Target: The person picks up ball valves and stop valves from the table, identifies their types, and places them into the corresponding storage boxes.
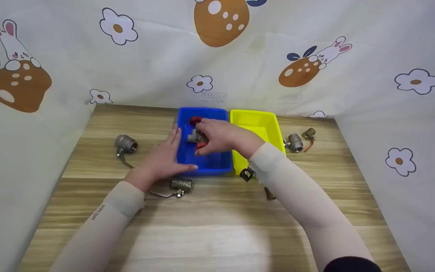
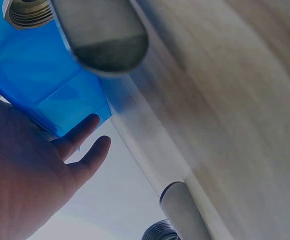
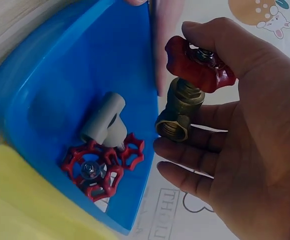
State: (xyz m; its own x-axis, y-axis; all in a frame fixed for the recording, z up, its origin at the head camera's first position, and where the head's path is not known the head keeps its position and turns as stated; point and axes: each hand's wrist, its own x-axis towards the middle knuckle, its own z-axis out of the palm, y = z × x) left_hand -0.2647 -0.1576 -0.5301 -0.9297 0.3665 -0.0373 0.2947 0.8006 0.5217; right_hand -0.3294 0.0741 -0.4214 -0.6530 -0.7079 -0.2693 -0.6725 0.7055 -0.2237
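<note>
My right hand [image 1: 225, 136] is over the blue bin [image 1: 206, 172], holding a brass gate valve [image 3: 182, 100] with a red handwheel. In the right wrist view the thumb lies on the wheel, and the fingers are beneath the brass body, whose threaded opening shows. Inside the bin, further valves with red handwheels [image 3: 90, 170] lie together, one having a grey body [image 3: 105, 120]. My left hand [image 1: 161, 160] rests against the bin's left side, fingers extended and thumb across the front rim. Its palm and two fingers show in the left wrist view.
Beside the blue bin stands a yellow bin [image 1: 253, 113]. Lever ball valves lie at left [image 1: 126, 143], in front [image 1: 181, 185] and at right [image 1: 295, 142], with a small brass valve [image 1: 309, 133]. A black-ended piece [image 1: 246, 174] is partly behind my right sleeve. A printed curtain [image 1: 157, 68] hangs behind.
</note>
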